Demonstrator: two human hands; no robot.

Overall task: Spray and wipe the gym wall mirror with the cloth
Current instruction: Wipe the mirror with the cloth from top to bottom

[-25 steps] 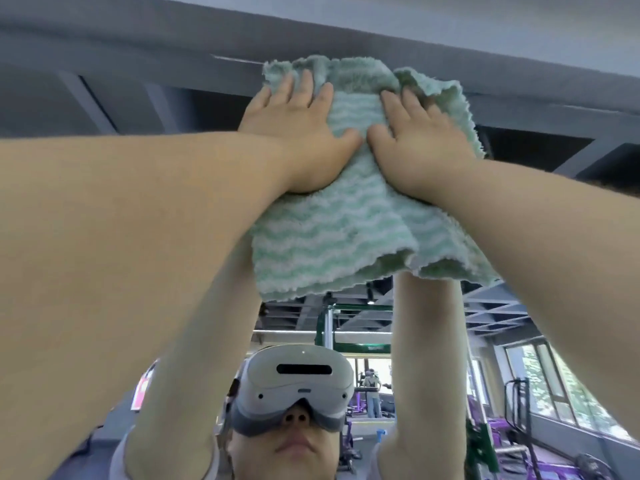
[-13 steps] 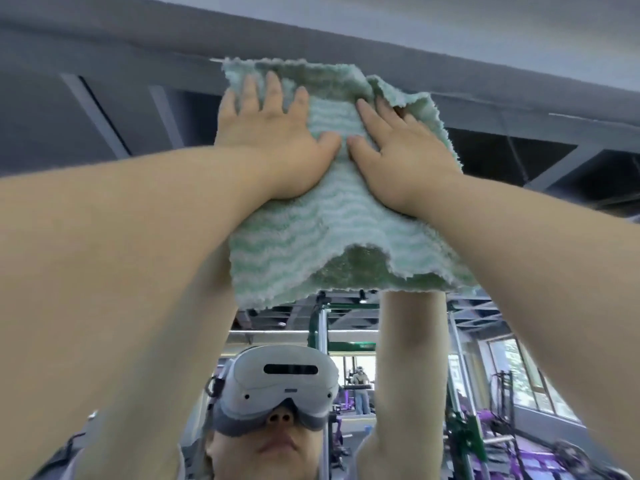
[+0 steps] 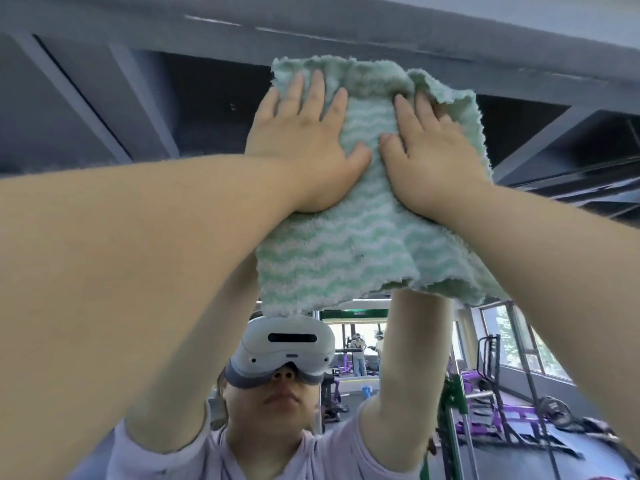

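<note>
Looking from the left edge, I see the left forearm fill the lower left of the view and reach up to the left hand, which lies flat on the cloth. Its fingers are straight and slightly spread. They press the cloth's upper left part against the mirror, with none of them curled round the fabric.

The cloth is fluffy green with white wavy stripes. It is spread high on the glass, with its top edge just under the grey band that crosses the top of the view. Its lower edge hangs in loose folds below both wrists.

Just right of the left thumb I see the right hand, also flat on the cloth. The two thumbs nearly meet, but I cannot tell whether they touch. The right fingers are straight and fairly close together, and their tips lie beside a bunched fold at the cloth's upper right corner.

Below the cloth the glass reflects a grey headset and two raised arms in pale sleeves. Further right it reflects a green frame, purple gym machines and windows.
</note>
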